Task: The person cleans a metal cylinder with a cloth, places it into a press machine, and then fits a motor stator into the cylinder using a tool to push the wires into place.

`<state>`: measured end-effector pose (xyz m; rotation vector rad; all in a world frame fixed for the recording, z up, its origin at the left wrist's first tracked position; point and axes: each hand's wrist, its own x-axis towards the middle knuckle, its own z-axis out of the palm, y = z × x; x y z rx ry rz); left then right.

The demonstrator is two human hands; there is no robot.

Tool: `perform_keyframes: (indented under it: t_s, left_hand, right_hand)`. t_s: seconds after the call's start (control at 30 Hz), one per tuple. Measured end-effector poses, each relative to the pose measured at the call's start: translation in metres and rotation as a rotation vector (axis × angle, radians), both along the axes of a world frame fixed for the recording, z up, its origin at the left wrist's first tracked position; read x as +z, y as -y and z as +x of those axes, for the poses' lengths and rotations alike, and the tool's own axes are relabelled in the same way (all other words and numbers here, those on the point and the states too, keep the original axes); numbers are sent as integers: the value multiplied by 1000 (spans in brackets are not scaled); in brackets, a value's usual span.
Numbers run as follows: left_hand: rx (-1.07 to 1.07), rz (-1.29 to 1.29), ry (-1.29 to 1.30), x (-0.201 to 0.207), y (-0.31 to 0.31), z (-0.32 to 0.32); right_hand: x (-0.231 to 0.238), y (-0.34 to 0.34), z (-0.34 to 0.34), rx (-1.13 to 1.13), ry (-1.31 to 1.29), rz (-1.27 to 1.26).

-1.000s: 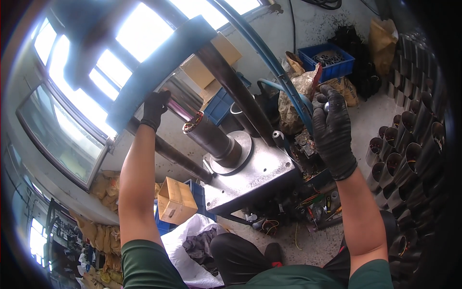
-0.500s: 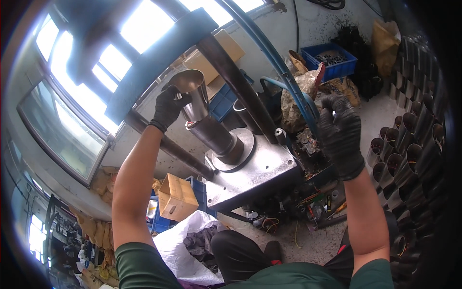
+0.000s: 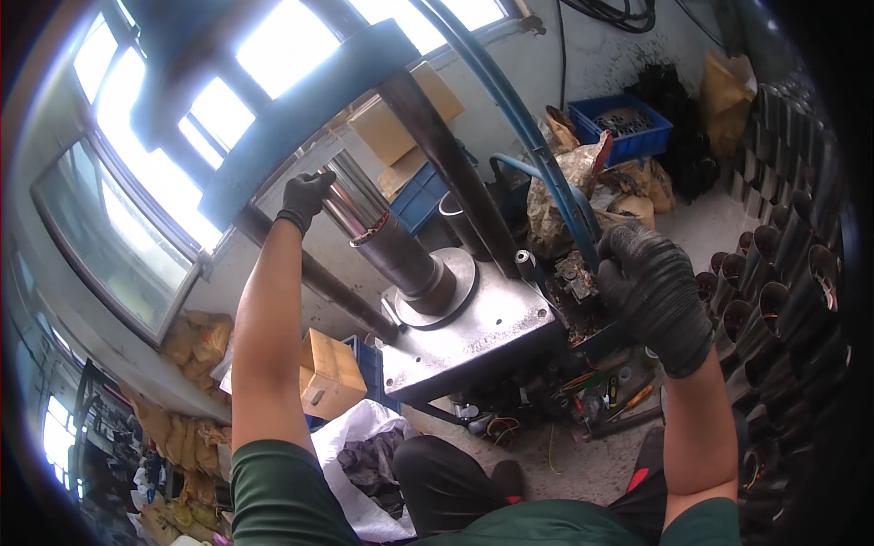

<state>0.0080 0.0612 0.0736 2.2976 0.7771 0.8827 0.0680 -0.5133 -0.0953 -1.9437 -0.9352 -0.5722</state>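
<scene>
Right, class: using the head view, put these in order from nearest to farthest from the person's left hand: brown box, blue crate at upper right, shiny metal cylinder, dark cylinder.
1. Shiny metal cylinder: against the left hand, on its right.
2. Dark cylinder: lower right, beneath the shiny one.
3. Brown box: well below, left of centre.
4. Blue crate: far across, upper right.

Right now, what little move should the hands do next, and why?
Maybe ease the left hand away from the shiny metal tube. The tube's lower end seems to meet the dark cylinder, lined up with it, so it may stand alone, and the hand is at the tube's upper end, near the blue beam in this view.
</scene>
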Motion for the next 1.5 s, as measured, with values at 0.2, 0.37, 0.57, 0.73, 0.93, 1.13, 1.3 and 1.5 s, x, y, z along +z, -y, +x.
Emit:
perform_keyframes:
  t_s: [0.2,0.37,0.57,0.73,0.93,1.13,1.3,1.5]
  left_hand:
    - [-70,-53,45,-7,3,-6]
    - [-117,133,42,-21,-8,-4]
    - [-57,130,-27,-24,-6,-6]
    - [18,184,-47,-26,0,-7]
    - [-28,179,46,-38,1,-2]
    - [-9,246,171,-56,-15,-7]
    - [94,81,384,-120,75,1]
    - [57,-263,695,-274,137,-43]
  right_hand:
    - [3,4,-2,58,-46,-35]
    - [2,4,-4,73,-12,-55]
    - [-4,6,-5,96,-19,-74]
    - [-3,6,-7,91,-42,-102]
    - [3,11,-13,71,-55,-181]
    - [5,18,-24,57,34,-348]
    - [-4,41,-43,-28,86,-923]
    - [-25,82,-43,188,113,-1094]
